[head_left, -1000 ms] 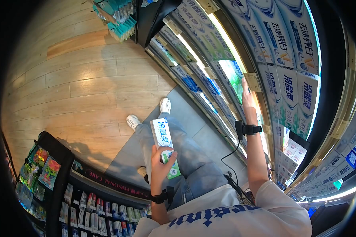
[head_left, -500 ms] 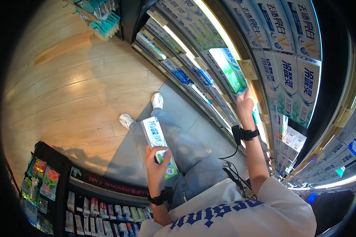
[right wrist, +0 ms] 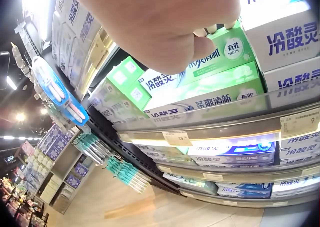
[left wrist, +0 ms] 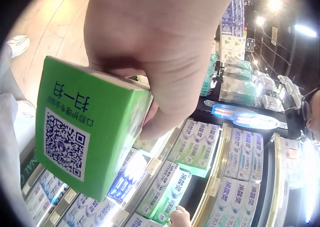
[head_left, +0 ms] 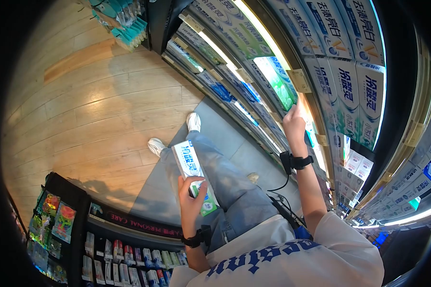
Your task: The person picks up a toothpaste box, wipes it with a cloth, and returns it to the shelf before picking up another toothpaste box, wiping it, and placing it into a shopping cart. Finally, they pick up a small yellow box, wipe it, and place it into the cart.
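Green and white, a carton (head_left: 188, 160) sits in the grasp of the left hand (head_left: 190, 203), its fingers curled round it, tilted before the person's trousers (head_left: 251, 205). The right hand (head_left: 294, 125) has drawn back toward the near end of a second green box (right wrist: 225, 57) on the lit shelf (right wrist: 235, 125); a second ago it reached farther along that box's side. The box lies next to its twin (right wrist: 230, 85), which suggests it is largely in place. Whether the right fingers pinch it or merely press cannot be told.
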### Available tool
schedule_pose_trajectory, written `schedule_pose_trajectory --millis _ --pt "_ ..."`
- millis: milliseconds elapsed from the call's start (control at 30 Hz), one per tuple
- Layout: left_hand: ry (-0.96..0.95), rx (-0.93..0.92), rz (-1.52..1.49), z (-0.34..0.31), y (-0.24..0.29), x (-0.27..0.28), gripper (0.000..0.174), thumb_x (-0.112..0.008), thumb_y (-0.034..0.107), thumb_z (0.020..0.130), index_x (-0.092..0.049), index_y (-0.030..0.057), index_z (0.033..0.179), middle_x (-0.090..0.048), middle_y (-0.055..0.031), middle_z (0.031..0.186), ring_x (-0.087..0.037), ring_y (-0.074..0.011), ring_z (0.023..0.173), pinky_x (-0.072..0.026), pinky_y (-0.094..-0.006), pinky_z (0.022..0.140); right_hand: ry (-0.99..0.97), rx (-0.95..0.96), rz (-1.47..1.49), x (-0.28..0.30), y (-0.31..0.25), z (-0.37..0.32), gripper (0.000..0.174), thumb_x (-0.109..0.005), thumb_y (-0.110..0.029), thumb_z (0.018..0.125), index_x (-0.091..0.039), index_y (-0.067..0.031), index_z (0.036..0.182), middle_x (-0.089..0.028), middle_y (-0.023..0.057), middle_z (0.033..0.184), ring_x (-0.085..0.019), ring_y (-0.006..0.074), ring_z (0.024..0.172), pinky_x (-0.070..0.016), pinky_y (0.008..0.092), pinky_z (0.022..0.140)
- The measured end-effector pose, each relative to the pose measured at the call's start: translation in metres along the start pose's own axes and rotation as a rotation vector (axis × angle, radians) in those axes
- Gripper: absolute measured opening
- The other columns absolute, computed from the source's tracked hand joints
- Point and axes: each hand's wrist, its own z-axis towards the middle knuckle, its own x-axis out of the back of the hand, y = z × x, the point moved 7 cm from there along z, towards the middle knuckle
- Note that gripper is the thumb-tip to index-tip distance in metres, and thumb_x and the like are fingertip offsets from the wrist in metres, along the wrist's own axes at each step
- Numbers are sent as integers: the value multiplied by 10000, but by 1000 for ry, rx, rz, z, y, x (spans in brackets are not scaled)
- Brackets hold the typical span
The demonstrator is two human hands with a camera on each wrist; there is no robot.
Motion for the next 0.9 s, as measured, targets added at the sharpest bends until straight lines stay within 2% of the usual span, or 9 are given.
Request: schedule_pose_trajectory --millis 67,133,233,267,333,400,600,767,900 --pt "-42 -53 53 -2 -3 0 442 -695 -21 876 -583 59 1295 -534 -91 1075 -599 -212 969 -480 -302 856 -230 -224 -24 -3 -12 -17 446 -491 -19 975 -455 65 1411 -678 279 1005 -672 406 904 -534 424 792" --pt "9 25 -174 1 14 -10 635 -687 -35 879 -399 78 1434 -542 -99 1125 -602 -215 1002 -483 -306 885 225 576 283 36 -76 -54 382 -485 -94 1010 -504 50 1364 -657 234 1192 -641 351 1120 -490 413 961" --pt "32 155 -461 3 35 -16 954 -683 -63 873 -67 101 1582 -551 -121 1207 -603 -220 1070 -492 -322 931 -824 278 872 -14 -103 -106 497 -566 -182 1025 -428 19 1459 -602 154 1345 -551 238 1275 -415 381 1084" --pt "-32 189 -558 5 39 -23 1074 -688 -76 863 80 107 1592 -551 -134 1238 -601 -223 1106 -497 -334 949 -835 279 892 -15 -111 -115 497 -566 -182 1025 -428 19 1459 -602 154 1345 -551 238 1275 -415 381 1084" --pt "-92 50 -474 10 34 -32 1026 -715 -69 843 -20 62 1585 -536 -152 1269 -574 -228 1182 -516 -365 950 -1231 103 1064 -30 -131 -152 580 -628 -216 999 -402 30 1473 -596 160 1349 -547 238 1281 -419 372 1086" --pt "-139 13 -390 12 36 -40 998 -740 -52 831 -87 64 1577 -506 -141 1313 -565 -229 1196 -525 -369 950 -1178 201 1094 -37 -136 -164 654 -687 -220 964 -383 40 1481 -575 166 1372 -550 227 1278 -433 359 1078" --pt "-142 -182 72 8 54 -37 664 -707 41 895 -397 17 1481 -468 -165 1318 -492 -273 1243 -483 -385 1014 -789 -135 1274 -43 -104 -132 680 -717 -158 937 -371 58 1481 -582 160 1362 -640 176 1116 -526 286 903" --pt "-225 29 -66 4 30 -34 509 -635 107 968 -458 37 1439 -577 -138 1221 -586 -225 1125 -495 -353 967 -190 180 884 0 -78 -81 559 -718 -175 934 -421 35 1359 -708 203 1063 -699 246 995 -543 366 841" --pt "-218 70 -63 3 25 -27 514 -596 21 957 -453 45 1450 -590 -108 1214 -580 -200 1145 -470 -334 974 29 267 522 25 -64 -54 484 -727 -191 913 -534 7 1311 -648 239 1124 -662 340 933 -512 424 825"
